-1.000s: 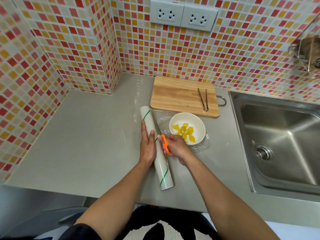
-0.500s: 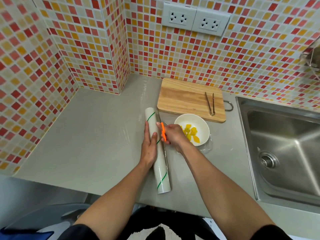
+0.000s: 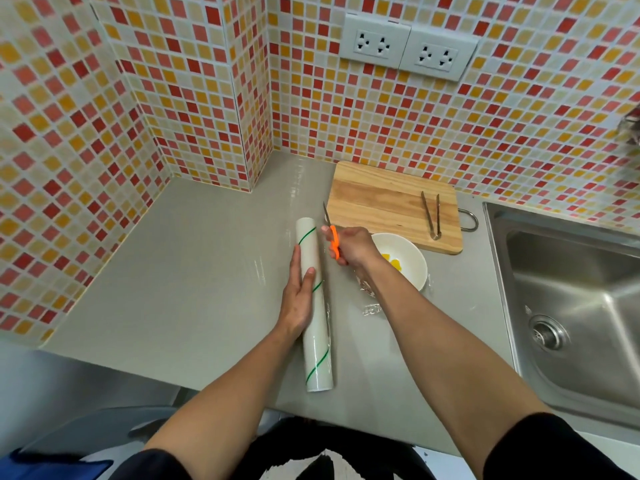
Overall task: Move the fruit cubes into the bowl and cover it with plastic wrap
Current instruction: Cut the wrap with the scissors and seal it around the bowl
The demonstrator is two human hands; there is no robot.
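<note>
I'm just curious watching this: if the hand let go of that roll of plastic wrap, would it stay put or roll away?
The roll of plastic wrap is a long smooth cylinder lying on its side, so it would probably roll sideways if nudged. The left hand rests flat on it, likely to steady it. The countertop looks glossy and would offer little grip.

Grey desk [image 3: 194, 271] is running under my view into a tiled corner. Mosaic wall [image 3: 138, 98] in red, orange and yellow tiles is wrapping round it. Double socket plate [image 3: 408, 51] is sitting high on the wall. Wooden cutting board [image 3: 377, 199] is lying flat against the wall, metal loop handle [image 3: 469, 220] sticking out toward the sink. Metal tongs [image 3: 433, 216] are lying on the board's right part. Steel sink [image 3: 571, 296] is sitting at the right, drain [image 3: 547, 332] showing in its basin.
</note>
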